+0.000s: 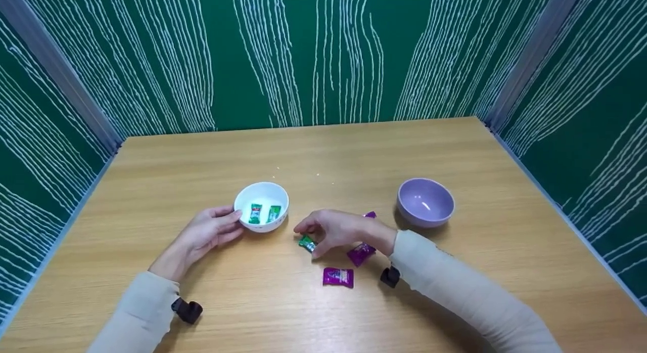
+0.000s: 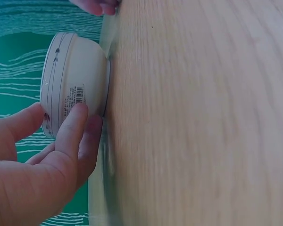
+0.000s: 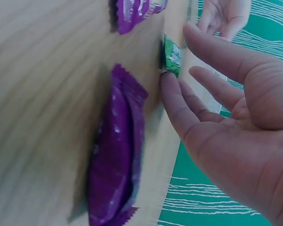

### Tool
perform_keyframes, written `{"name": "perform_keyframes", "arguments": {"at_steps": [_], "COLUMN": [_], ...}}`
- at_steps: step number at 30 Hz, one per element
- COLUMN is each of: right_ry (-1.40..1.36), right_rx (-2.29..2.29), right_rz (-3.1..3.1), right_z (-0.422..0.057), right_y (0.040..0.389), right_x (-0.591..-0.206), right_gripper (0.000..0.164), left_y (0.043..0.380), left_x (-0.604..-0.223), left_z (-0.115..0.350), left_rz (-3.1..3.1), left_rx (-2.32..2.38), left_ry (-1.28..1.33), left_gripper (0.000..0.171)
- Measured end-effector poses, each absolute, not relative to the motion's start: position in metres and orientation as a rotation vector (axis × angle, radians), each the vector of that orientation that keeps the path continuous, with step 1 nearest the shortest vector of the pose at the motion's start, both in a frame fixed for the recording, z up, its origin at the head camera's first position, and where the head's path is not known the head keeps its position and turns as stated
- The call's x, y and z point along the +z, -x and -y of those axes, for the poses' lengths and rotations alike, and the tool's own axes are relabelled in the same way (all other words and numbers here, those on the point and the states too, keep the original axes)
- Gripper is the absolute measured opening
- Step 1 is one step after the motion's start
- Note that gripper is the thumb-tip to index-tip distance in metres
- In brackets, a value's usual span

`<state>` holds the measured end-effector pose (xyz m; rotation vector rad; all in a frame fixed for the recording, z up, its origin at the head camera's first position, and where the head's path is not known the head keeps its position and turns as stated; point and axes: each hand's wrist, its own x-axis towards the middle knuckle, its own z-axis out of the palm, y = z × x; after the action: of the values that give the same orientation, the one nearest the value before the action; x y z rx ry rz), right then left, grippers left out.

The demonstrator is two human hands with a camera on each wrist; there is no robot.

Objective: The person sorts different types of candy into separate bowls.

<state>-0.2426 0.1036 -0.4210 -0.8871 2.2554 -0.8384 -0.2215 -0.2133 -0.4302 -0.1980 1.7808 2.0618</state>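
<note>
In the head view my left hand [image 1: 210,229] holds a white bowl [image 1: 261,225] by its near-left side. The thumb lies at the rim and fingers press against the outer wall, beside a printed barcode [image 2: 74,100] in the left wrist view. Two green-wrapped candies [image 1: 256,213] lie inside. My right hand [image 1: 336,229] reaches down to another green-wrapped candy [image 1: 306,243] on the table. Its thumb and fingertips are spread around that candy; a fingertip [image 3: 169,80] is right at the wrapper's edge, with the thumb a little apart in the right wrist view.
Purple-wrapped candies [image 1: 338,277] lie on the wooden table [image 1: 242,312] beneath and in front of the right forearm, one partly hidden by the wrist. A purple bowl [image 1: 425,203] stands to the right. Small white specks dot the tabletop. Green panels with white lines enclose the table.
</note>
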Motion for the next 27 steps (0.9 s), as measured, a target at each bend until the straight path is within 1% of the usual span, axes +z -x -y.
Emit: {"name": "perform_keyframes", "arguments": {"at_steps": [7, 13, 20, 27], "right_ry": [0.862, 0.885, 0.88, 0.864], "right_rx": [-0.892, -0.912, -0.89, -0.922], "right_rz": [-2.279, -2.252, -2.247, -2.246], "right_z": [-0.101, -0.099, -0.096, -0.097], "right_y": [0.243, 0.25, 0.252, 0.254], "right_x": [-0.431, -0.433, -0.43, -0.429], "right_gripper": [0.055, 0.047, 0.045, 0.044], "left_y": [0.221, 0.221, 0.222, 0.224], "left_x": [-0.434, -0.436, -0.434, -0.431], "left_z": [0.214, 0.214, 0.215, 0.214], "left_rz": [-1.771, -1.781, -1.775, -1.768], "left_rx": [2.064, 2.059, 2.068, 2.08], "left_ry": [0.181, 0.16, 0.184, 0.184], "left_gripper": [0.062, 0.06, 0.06, 0.065]}}
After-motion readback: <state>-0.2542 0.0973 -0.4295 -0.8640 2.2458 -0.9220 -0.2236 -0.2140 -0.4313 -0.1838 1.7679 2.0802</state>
